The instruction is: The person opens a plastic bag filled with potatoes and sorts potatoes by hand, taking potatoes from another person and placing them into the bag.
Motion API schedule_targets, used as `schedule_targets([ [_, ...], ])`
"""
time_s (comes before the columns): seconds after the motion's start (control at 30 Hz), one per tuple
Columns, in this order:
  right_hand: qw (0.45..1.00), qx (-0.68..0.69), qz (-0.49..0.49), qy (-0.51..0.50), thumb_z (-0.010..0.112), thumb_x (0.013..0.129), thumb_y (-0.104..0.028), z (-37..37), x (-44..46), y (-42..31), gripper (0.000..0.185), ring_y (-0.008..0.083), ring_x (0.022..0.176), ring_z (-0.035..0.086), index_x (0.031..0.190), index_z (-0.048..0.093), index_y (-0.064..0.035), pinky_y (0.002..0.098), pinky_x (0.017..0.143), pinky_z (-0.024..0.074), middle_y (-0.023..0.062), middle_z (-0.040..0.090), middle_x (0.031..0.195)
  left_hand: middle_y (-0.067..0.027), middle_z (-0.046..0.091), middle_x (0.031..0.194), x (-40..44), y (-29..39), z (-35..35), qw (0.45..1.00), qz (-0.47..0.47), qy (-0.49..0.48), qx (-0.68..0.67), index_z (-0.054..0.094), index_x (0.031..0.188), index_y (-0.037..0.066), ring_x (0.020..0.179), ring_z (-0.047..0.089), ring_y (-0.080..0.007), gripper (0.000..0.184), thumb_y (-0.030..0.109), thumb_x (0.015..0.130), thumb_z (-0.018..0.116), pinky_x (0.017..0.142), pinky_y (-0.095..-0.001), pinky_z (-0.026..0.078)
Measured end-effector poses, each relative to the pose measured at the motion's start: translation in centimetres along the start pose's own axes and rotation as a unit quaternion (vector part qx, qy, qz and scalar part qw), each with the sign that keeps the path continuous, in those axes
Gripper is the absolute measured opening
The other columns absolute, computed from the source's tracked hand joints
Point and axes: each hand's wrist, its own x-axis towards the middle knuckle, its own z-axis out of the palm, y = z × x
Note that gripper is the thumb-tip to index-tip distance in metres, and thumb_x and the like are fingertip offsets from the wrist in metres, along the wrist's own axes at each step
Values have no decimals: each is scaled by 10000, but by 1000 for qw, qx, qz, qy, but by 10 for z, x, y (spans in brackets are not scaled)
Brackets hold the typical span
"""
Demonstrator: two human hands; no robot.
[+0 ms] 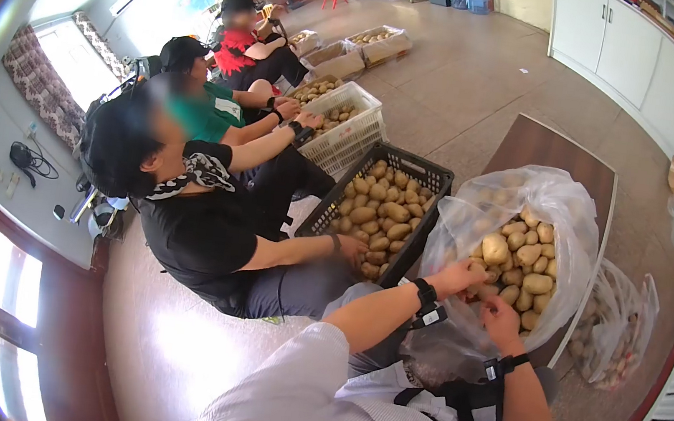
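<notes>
A clear plastic bag point(577, 210) full of potatoes point(531, 255) stands with its mouth wide before me. My left hand point(455, 278) is over the bag's near left side, its fingers closed around a potato point(485, 292). Just right of it, my right hand point(500, 321) has its fingers curled together close to that same potato. Its fingertips are partly hidden, and what they pinch I cannot make out. Both wrists wear dark bands with small devices.
The bag rests on a brown board point(530, 146). Left of it is a black crate point(442, 177) of potatoes, where a co-worker's hand point(349, 250) reaches in. Beyond are a white crate point(363, 134) and other seated people. Another filled plastic bag point(613, 328) lies on the floor at right.
</notes>
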Motion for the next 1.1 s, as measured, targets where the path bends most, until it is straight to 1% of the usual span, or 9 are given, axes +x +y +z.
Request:
schedule_targets([
  [0.03,1000,0,-1,2,645,858,-126,-2,-2,-1,248,182,738,670,1092,643,-41,293,637,513,56,678,867,-79,601,882,3,0,-3,1000,1,-2,1,529,1107,37,643,579,-154,354,278,880,654,497,-292,462],
  [0.1,975,-212,-71,-9,682,772,-144,-7,-9,-3,230,293,770,668,979,666,-44,375,685,523,112,676,835,-83,593,888,5,3,-9,997,9,45,-62,526,1121,40,625,565,-168,371,296,884,654,484,-301,454],
  [0.2,964,-257,-58,-29,690,723,-166,-8,-15,-4,245,361,830,643,941,667,-55,434,738,518,137,675,881,-78,580,883,7,7,-19,989,4,109,-96,525,1112,52,614,554,-175,355,305,891,643,481,-305,448],
  [0.33,937,-341,-44,-61,671,765,-201,-10,-17,-10,272,361,894,640,990,664,-48,459,766,521,159,669,937,-70,582,842,13,9,-38,975,22,130,-178,548,1111,59,573,556,-158,367,327,880,646,436,-297,413],
  [0.4,927,-370,-46,-46,626,779,-164,-10,-19,-10,220,357,896,640,969,667,-62,461,763,527,150,669,950,-63,583,853,13,12,-47,964,12,200,-174,546,1104,64,562,541,-157,350,327,889,632,452,-296,401],
  [0.5,907,-420,-36,-15,659,755,-205,-6,-18,5,205,351,876,651,918,677,-81,482,729,527,136,683,942,-62,575,849,15,14,-63,956,12,208,-207,525,1112,83,576,538,-167,339,322,894,627,462,-305,390],
  [0.57,898,-439,-28,-25,654,763,-211,-7,-16,15,199,354,877,652,909,669,-76,488,729,529,141,684,932,-56,560,832,13,17,-71,942,10,246,-229,514,1106,95,597,543,-178,336,324,889,631,466,-321,391],
  [0.8,887,-452,52,-73,670,801,-283,-10,-19,-4,283,359,900,662,961,653,-50,484,768,536,167,688,902,-74,564,795,35,-4,-128,936,4,257,-241,508,1093,90,569,551,-200,376,360,869,645,448,-332,421],
  [1.1,898,-419,52,-124,656,776,-329,-11,-16,4,386,382,868,667,980,664,-2,478,779,534,203,694,906,-115,567,806,24,-14,-164,909,-19,331,-253,566,1030,52,600,562,-237,305,334,915,588,468,-352,462],
])
